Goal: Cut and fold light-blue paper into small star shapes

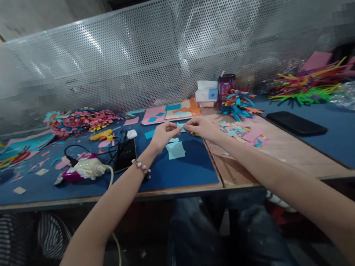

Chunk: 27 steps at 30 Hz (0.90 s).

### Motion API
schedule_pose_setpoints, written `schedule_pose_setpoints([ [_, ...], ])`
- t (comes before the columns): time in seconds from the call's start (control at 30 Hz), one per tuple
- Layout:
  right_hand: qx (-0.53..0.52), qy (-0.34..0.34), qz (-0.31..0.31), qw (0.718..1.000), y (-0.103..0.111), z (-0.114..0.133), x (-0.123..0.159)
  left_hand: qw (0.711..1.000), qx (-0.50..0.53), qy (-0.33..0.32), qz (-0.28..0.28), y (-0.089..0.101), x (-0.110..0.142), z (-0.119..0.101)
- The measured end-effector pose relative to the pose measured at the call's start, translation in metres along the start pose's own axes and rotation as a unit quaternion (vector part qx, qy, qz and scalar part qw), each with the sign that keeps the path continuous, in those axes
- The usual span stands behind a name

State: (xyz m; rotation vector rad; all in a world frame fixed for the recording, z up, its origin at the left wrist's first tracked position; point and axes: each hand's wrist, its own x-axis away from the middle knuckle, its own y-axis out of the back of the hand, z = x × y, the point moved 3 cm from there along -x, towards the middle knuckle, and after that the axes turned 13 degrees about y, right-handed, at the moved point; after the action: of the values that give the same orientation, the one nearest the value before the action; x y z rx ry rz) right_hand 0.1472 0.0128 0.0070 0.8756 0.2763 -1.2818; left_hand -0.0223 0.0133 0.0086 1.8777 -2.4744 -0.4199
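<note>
Above the blue table mat, my left hand [165, 135] and my right hand [202, 128] meet with fingertips pinched on a small piece of light blue paper [181, 126]. The paper is mostly covered by my fingers, so its shape is hard to make out. Just below my hands lies a light blue paper square [176, 150] on the mat. A darker blue paper piece [149, 134] rests to the left of my left hand. Behind both hands sit pink and orange paper sheets [155, 115] with blue pieces on top.
Left of me are a power strip [84, 170] with cables, a dark phone [125, 155] and a yellow glue gun [102, 135]. Paper scraps [247, 133] and another phone [296, 123] lie to the right. A perforated metal panel [152, 52] stands behind. Someone's hand shows at far left.
</note>
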Motion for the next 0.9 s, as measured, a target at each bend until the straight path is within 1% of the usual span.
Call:
schedule_pose_setpoints([
  [0.1,-0.011,-0.008,-0.005,1.000,-0.002,0.001,0.000,1.000,0.019,-0.001,-0.006,0.000,-0.001,0.000],
  [0.27,0.006,-0.004,-0.015,1.000,-0.003,0.001,0.001,0.999,0.044,-0.006,-0.003,-0.001,-0.001,-0.001],
  [0.4,0.000,-0.007,-0.018,1.000,-0.003,-0.002,0.001,0.999,0.050,-0.006,0.002,0.000,-0.002,0.000],
  [0.53,-0.006,0.008,-0.009,1.000,-0.004,0.002,0.003,0.999,0.047,-0.011,-0.002,0.002,-0.003,0.001],
  [0.63,0.011,0.030,-0.006,0.999,-0.003,0.007,0.004,1.000,0.027,-0.014,-0.006,0.003,-0.003,0.000],
  [0.8,0.073,0.088,-0.037,0.993,0.003,0.014,0.002,1.000,0.003,-0.022,-0.012,0.004,-0.001,-0.003],
  [0.9,0.111,0.132,-0.028,0.985,0.004,0.018,0.001,1.000,-0.006,-0.022,-0.012,0.003,-0.001,-0.003],
])
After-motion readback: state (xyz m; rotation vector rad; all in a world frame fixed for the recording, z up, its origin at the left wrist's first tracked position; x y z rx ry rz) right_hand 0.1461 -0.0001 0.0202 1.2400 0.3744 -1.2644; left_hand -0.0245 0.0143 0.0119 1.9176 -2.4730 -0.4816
